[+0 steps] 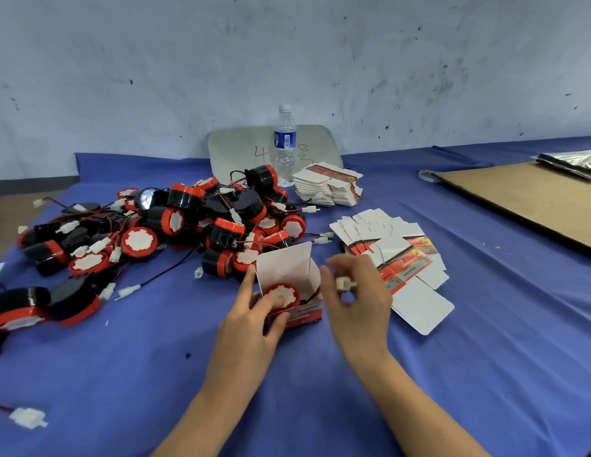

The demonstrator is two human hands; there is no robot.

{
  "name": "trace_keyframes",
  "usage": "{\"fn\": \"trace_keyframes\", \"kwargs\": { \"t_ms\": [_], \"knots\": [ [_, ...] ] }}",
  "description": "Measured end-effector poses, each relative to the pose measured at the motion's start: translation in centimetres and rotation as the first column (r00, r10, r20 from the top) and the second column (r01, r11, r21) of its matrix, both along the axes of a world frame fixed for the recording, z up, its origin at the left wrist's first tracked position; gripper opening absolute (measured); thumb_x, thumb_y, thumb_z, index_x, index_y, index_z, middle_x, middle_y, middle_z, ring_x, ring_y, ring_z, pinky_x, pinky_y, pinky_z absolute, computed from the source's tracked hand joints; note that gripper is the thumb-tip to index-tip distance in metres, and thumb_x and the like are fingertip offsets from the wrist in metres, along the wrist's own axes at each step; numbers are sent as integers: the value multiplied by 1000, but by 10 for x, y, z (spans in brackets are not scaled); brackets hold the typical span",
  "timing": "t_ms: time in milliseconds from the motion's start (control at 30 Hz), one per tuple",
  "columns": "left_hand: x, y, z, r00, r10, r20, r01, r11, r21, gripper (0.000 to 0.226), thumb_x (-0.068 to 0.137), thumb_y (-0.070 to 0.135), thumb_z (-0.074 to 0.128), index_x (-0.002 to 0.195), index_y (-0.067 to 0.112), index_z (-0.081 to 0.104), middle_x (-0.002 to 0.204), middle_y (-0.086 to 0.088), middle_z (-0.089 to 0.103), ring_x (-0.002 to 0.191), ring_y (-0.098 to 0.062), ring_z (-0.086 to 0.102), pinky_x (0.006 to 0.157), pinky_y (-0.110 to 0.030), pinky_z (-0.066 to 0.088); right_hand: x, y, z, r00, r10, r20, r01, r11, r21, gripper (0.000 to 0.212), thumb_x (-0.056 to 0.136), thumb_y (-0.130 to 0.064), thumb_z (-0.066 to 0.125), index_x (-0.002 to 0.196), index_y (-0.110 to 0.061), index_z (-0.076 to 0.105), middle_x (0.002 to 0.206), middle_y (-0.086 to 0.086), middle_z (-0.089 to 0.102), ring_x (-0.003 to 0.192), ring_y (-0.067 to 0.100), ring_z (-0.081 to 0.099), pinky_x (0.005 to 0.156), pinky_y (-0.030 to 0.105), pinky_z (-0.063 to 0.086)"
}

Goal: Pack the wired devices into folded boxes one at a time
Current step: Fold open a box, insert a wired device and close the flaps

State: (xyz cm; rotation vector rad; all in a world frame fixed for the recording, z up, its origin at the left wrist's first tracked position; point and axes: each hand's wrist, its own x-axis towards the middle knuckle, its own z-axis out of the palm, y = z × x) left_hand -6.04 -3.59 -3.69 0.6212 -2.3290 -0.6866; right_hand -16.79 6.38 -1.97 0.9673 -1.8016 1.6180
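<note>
Blue cloth [320, 407]: is covering the whole table and carrying everything listed below.
Cardboard sheet [525, 199]: is lying flat at the far right, well apart from the hands, with silver bags [571, 163] resting at its far corner.
Pile of wired devices [175, 225]: is sprawling over the left half of the cloth. The devices are black drums with red rims and white faces, with red and black leads and white plugs tangling among them.
Fanned flat boxes [422, 305]: are lying unfolded just right of the hands, overlapping one another, mostly showing their white insides.
Stack of flat boxes [327, 188]: is sitting behind the fan, touching the pile's right edge.
Water bottle [284, 146]: is standing upright and capped between the pile and the stack, in front of a grey board [241, 150] leaning on the wall.
Folded box [287, 265]: is standing on the cloth between the two hands with its top open and rear flap sticking up. It is holding one wired device [281, 293], white face turned upward.
Left hand [251, 324]: is gripping the folded box, thumb running up its left wall, fingers curling round its front, one fingertip touching the device's face.
Right hand [360, 301]: is hovering just right of the box, thumb and fingertips pinching a white connector [345, 284].
White connector: is staying outside the box, beside its right wall. Its lead is blurring too much to follow.
</note>
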Motion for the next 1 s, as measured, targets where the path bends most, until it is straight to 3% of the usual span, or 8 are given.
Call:
{"fn": "trace_keyframes", "kwargs": {
  "t_ms": [133,200,367,500,633,767,867,1000],
  "knots": [
    [-1,0,-1,1000,11,18,-11,1000,-3,15,85,20,74,99,26,73,157,-1,28,98,-28,65,72,-20,41,-6,1,1,987,88,136,-81,995,-55,25,88,-17,64,94,-41,56,85,1,67,72,4,67,64,5,43],
    [-1,0,-2,999,13,31,-13,1000,-15,15,86,23,72,100,28,71,158,1,24,102,-26,64,72,-20,42,-6,1,-1,982,119,150,-120,993,-5,26,88,-14,64,98,-38,60,87,-2,68,73,4,66,63,6,44],
    [0,-1,-3,999,0,35,2,1000,-30,16,87,24,71,103,27,69,158,1,26,107,-24,63,75,-29,50,-4,-2,-2,983,-12,-183,75,936,344,15,77,-7,78,90,-9,71,71,0,64,66,22,57,48,33,50],
    [1,-2,-3,999,-4,36,5,1000,-23,14,88,27,69,101,24,68,158,1,27,112,-23,61,81,-37,54,5,-5,2,955,-5,-296,157,857,490,40,60,1,88,96,-8,72,60,-2,42,55,26,54,37,29,45],
    [1,-2,-2,999,-3,39,4,999,-34,16,88,29,68,104,28,68,158,2,27,111,-21,61,79,-36,54,2,-8,0,995,-46,-87,90,783,615,41,90,-16,65,129,-17,50,81,-4,43,82,26,53,66,32,45],
    [0,-1,-2,999,-7,39,8,1000,-29,15,88,28,68,103,26,69,158,1,28,105,-23,63,76,-34,53,0,-6,3,1000,-22,13,10,818,575,24,94,-23,61,110,-7,54,92,9,57,87,28,53,74,37,45],
    [1,-2,-3,998,-1,62,3,1000,-18,14,90,29,67,103,25,67,159,5,25,102,-21,63,77,-33,54,2,-4,5,987,-3,-163,81,877,473,27,86,-8,68,109,4,66,67,11,55,62,31,53,52,38,50],
    [1,-2,-4,999,-8,49,9,1000,-15,16,90,29,67,106,25,68,158,5,26,108,-19,61,82,-33,54,-4,-5,3,944,-19,-328,172,880,443,48,84,2,69,130,5,55,63,9,54,56,28,49,51,34,48]
  ]
}}
